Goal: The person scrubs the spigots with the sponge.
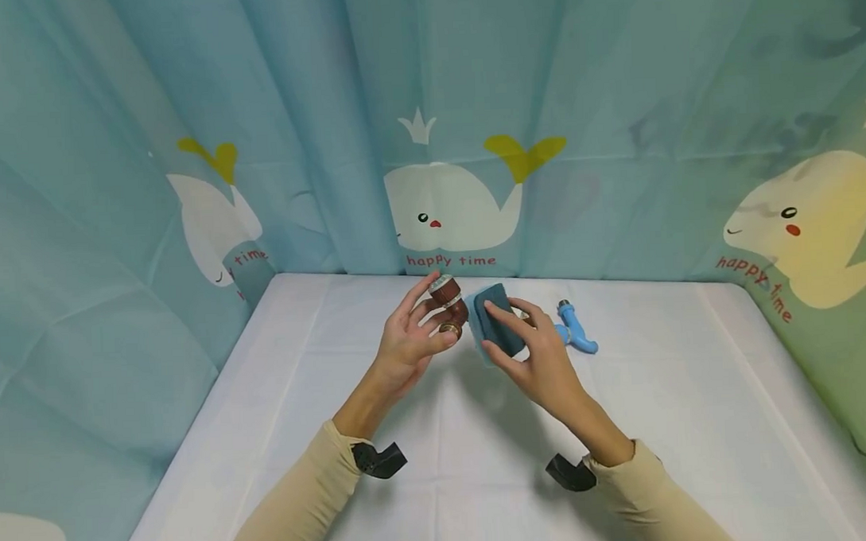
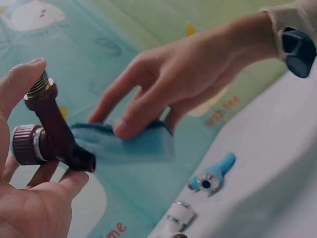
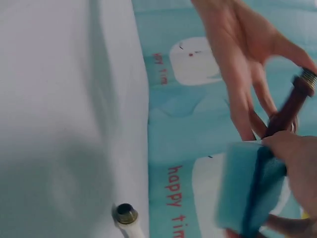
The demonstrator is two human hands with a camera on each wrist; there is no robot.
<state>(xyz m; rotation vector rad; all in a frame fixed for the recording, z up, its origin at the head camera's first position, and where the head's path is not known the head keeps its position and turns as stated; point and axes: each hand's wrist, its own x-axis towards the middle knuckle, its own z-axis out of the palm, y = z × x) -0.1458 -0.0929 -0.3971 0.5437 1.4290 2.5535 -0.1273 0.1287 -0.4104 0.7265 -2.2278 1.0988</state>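
My left hand [image 1: 405, 345] holds a brown-red tap [image 1: 446, 295] up over the table, its fingers and thumb at the two ends. In the left wrist view the tap [image 2: 55, 116] shows a brass threaded inlet, a ribbed round knob and a short spout. Close beside it on the right, a blue two-layer sponge [image 1: 503, 336] is pinched between the thumb and fingers of my right hand [image 1: 544, 362]. The right wrist view has the sponge [image 3: 237, 183] overlapping the tap's lower end.
A light-blue tap [image 1: 575, 329] lies on the white table [image 1: 667, 421] behind my right hand. Near it is a white tap [image 3: 130, 225], mostly hidden by that hand in the head view. Whale-printed curtains [image 1: 314, 147] stand along the table's back and sides.
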